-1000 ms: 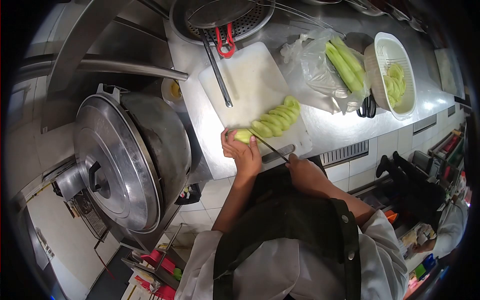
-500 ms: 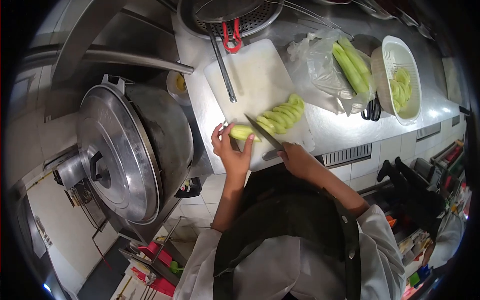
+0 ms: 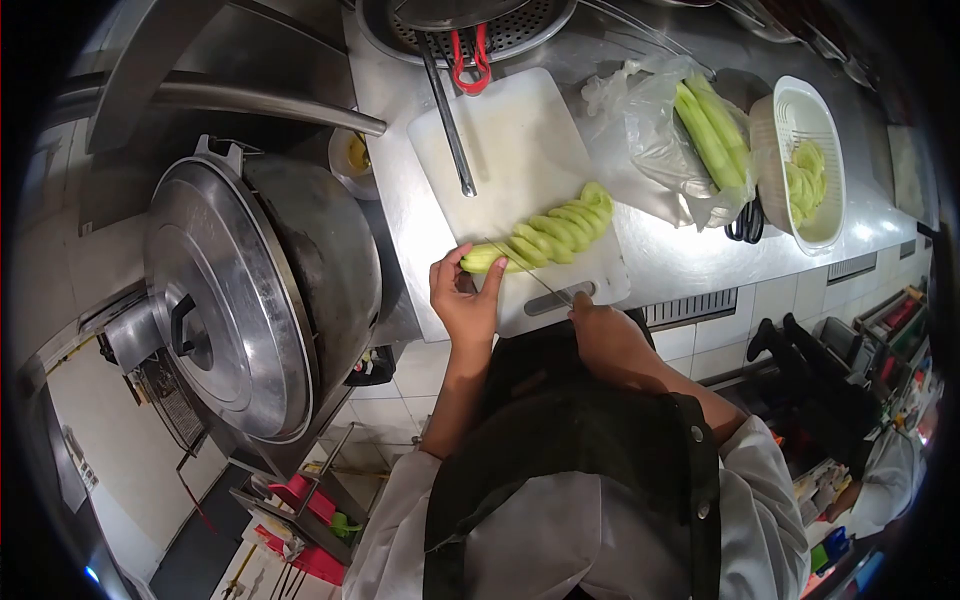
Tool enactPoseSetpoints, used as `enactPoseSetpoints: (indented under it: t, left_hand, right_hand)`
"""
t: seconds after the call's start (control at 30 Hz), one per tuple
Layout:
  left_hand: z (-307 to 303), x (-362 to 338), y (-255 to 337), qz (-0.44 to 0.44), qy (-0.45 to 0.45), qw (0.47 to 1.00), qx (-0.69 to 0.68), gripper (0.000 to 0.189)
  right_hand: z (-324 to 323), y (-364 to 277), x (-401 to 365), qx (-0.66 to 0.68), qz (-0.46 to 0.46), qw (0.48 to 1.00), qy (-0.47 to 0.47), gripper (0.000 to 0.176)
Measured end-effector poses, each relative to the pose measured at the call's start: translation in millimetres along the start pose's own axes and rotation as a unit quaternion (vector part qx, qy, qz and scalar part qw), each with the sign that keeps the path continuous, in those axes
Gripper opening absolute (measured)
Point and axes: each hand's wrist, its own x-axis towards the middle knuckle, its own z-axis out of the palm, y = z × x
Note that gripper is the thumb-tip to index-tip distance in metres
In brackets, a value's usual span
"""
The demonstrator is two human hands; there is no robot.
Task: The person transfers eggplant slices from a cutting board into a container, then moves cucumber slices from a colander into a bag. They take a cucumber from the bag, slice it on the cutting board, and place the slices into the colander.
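Note:
A peeled pale-green cucumber (image 3: 480, 259) lies on the white cutting board (image 3: 540, 120), near its left edge. My left hand (image 3: 467, 305) grips this piece between thumb and fingers. My right hand (image 3: 612, 335) is closed round a knife (image 3: 538, 279), whose handle is mostly hidden. Seen nearly edge-on, the thin blade slants across the cucumber, just right of my left fingertips. Overlapping cucumber slices (image 3: 562, 230) fan out on the board, right of the blade. A long metal handle (image 3: 447, 125) reaches over the board from the far side.
A plastic bag (image 3: 655, 150) with peeled cucumbers (image 3: 712, 135) lies right of the board. Beside it, a white basket (image 3: 836, 150) holds more slices. A colander (image 3: 385, 35) stands at the back. The large lidded pot (image 3: 235, 310) is at left; another person (image 3: 890, 480) is far right.
The knife blade has turned from showing its flat side to nearly edge-on over the cucumber. My right hand has shifted slightly right and down. My left hand keeps its hold.

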Motion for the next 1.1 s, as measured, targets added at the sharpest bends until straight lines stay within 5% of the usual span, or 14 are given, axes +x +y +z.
enactPoseSetpoints:
  t: [0.2,0.33,0.5,0.6,1.0,1.1]
  left_hand:
    - [2.9,0.6,-0.2,0.018,0.003,1.0,-0.01,0.042]
    - [5.2,2.4,-2.8,0.005,0.007,0.998,-0.059,0.042]
    - [2.8,-1.8,-1.3,0.023,-0.017,0.999,-0.038,0.04]
    - [6.4,-4.8,-6.4,0.005,-0.018,0.997,-0.071,0.04]
    - [9.3,-5.1,-19.2,-0.006,-0.018,0.991,-0.132,0.039]
    - [8.3,-5.9,-17.0,-0.026,-0.018,0.991,-0.128,0.039]
  right_hand:
    - [6.2,2.3,20.1,-0.022,-0.028,0.999,-0.012,0.021]
    - [42.5,22.4,49.1,-0.023,-0.039,0.997,0.068,0.017]
    - [29.0,36.5,47.4,0.084,-0.128,0.987,0.051,0.021]
    - [9.9,19.4,15.6,0.094,-0.09,0.985,0.116,0.024]
    - [13.0,15.1,0.6,0.022,-0.032,0.999,0.005,0.018]
    - [29.9,18.3,17.3,0.021,-0.057,0.997,0.055,0.018]
